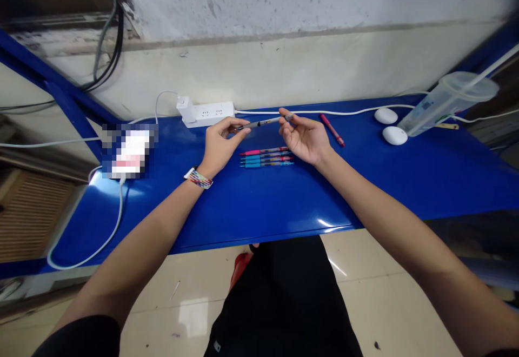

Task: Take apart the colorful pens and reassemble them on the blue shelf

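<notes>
A slim grey-and-black pen (264, 123) is held level above the blue table (259, 205), spanning the gap between my hands. My left hand (220, 143) pinches its left end between thumb and fingers. At the other end, my right hand (307, 136), palm turned up, has its fingertips around the pen. Just below lies a row of several pens (265, 158), side by side, with pink, blue and red parts. To the right of my right hand, a red pen (332, 130) rests on the table at a slant.
A white power strip (213, 112) with a plugged-in charger (186, 109) stands against the wall. A blurred-out phone (132, 151) with a white cable is at the left. Two white rounded objects (394, 136) and a tilted clear plastic cup (440, 103) are at the right.
</notes>
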A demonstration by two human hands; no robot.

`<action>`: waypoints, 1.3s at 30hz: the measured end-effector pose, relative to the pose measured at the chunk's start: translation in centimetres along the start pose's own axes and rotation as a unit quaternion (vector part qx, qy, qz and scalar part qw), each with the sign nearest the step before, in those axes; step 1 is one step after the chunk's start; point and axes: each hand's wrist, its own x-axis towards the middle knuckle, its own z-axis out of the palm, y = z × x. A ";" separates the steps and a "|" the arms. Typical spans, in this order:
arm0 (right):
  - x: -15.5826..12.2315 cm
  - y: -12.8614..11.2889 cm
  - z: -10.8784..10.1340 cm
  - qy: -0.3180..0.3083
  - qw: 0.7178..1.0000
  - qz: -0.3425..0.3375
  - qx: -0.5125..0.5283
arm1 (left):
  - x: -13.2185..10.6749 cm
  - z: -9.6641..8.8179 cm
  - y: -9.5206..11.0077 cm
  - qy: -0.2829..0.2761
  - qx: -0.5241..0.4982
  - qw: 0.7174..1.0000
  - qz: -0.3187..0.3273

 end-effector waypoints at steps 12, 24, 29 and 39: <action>0.2 0.3 0.3 0.028 0.998 -0.038 -0.049 | 0.0 0.2 0.1 0.005 -0.029 0.999 -0.016; -0.6 0.1 0.5 -0.052 0.997 -0.049 -0.033 | 0.3 0.0 -0.6 0.019 -0.039 0.998 -0.039; -0.4 0.5 0.7 -0.043 0.999 -0.010 -0.007 | 0.2 0.1 -0.3 0.015 -0.057 0.998 -0.038; -0.6 0.7 1.4 -0.049 0.995 -0.060 -0.070 | -0.1 0.3 -0.7 -0.010 -0.038 0.999 -0.035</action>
